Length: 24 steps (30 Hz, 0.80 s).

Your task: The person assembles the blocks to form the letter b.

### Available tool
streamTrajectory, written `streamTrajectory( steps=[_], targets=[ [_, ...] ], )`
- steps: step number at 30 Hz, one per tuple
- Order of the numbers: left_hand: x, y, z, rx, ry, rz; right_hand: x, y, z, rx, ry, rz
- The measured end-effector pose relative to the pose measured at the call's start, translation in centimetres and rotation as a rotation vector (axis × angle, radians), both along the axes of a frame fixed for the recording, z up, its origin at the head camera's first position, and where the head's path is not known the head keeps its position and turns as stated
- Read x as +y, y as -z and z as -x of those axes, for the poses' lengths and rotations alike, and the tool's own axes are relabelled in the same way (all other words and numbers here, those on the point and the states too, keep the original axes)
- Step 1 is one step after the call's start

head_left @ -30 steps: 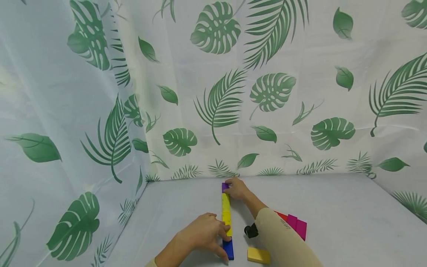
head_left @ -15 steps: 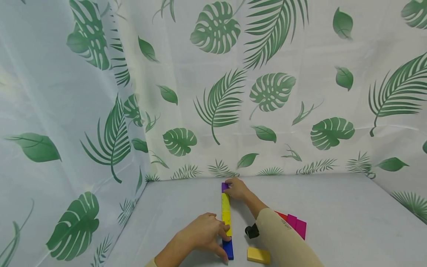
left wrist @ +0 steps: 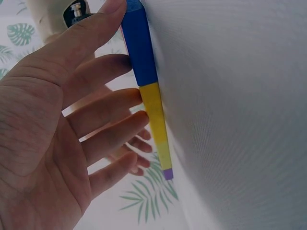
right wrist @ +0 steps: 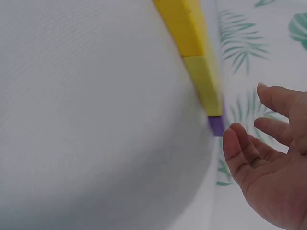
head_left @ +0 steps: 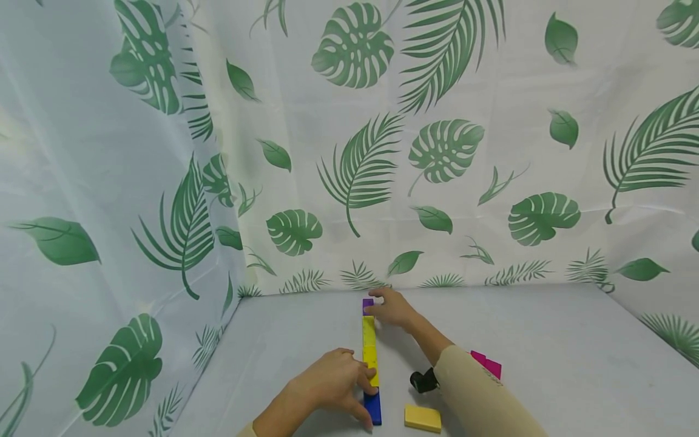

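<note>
Lining up the block row

Left hand point(head_left: 333, 383), fingers straight, is pressing the blue block point(head_left: 374, 406); right hand point(head_left: 390, 308), open, is hovering beside the purple block point(head_left: 368, 303). Best steadying both ends evenly.

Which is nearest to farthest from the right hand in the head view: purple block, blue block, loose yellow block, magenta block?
From the right hand:
1. Purple block, far end of the row, at the fingertips.
2. Magenta block, behind the right forearm.
3. Blue block, near end of the row, under the left hand, and the loose yellow block beside it: too close to call.
</note>
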<state>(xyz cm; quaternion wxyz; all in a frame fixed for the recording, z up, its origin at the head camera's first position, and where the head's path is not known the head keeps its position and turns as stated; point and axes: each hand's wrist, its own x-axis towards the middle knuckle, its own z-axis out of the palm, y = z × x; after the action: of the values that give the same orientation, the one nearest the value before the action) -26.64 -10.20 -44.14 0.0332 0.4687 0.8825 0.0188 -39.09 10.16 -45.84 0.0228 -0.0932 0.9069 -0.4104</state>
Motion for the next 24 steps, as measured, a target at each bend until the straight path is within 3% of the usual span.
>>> streamTrajectory(
  steps=[8,14,24],
  targets=[
    [0.0,0.0,0.0,0.024,0.018,-0.001,1.5,-2.2,-2.7,0.082,-0.063,0.064],
    [0.0,-0.1,0.0,-0.020,-0.016,0.004,3.2,-3.3,-4.8,0.140,-0.105,0.107],
    [0.2,0.0,0.0,-0.041,-0.031,0.001,5.7,-3.0,-6.7,0.166,-0.143,0.106]
  ],
)
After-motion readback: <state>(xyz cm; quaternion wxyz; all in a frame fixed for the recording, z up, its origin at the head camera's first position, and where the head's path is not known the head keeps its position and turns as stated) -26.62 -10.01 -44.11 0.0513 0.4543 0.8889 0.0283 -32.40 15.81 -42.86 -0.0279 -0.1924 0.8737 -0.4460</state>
